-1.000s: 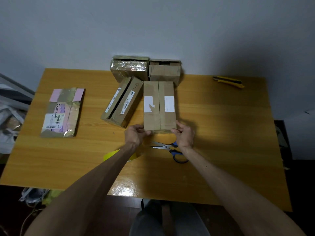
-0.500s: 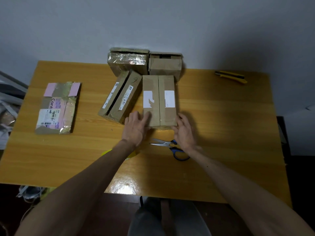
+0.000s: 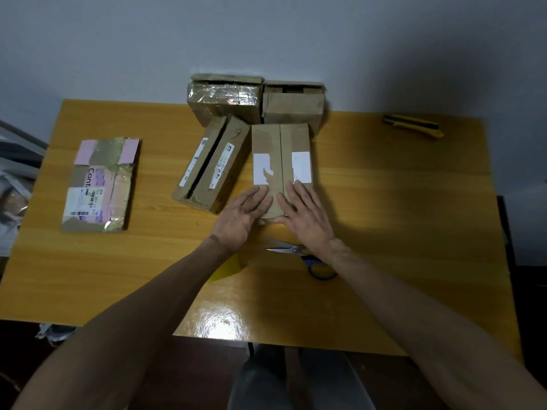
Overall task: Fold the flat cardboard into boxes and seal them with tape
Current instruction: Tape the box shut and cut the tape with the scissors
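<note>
Both hands lie flat with fingers straight and grasp nothing: the left hand (image 3: pixel 242 214) and right hand (image 3: pixel 305 214) press on the near end of the folded box (image 3: pixel 281 149), one on each side of its centre seam. The box stands near the middle of the table (image 3: pixel 399 202), its far end against two boxes at the wall (image 3: pixel 293 105) and a tilted box (image 3: pixel 216 164) just beside it on the left. Whether tape covers the seam cannot be told. If it does not, downward pressure may push the flaps inward or let them spring apart on release. The scissors (image 3: pixel 296 250) lie beneath the right wrist and could snag it. A flat cardboard piece (image 3: pixel 100 184) lies well apart, not yet folded.
</note>
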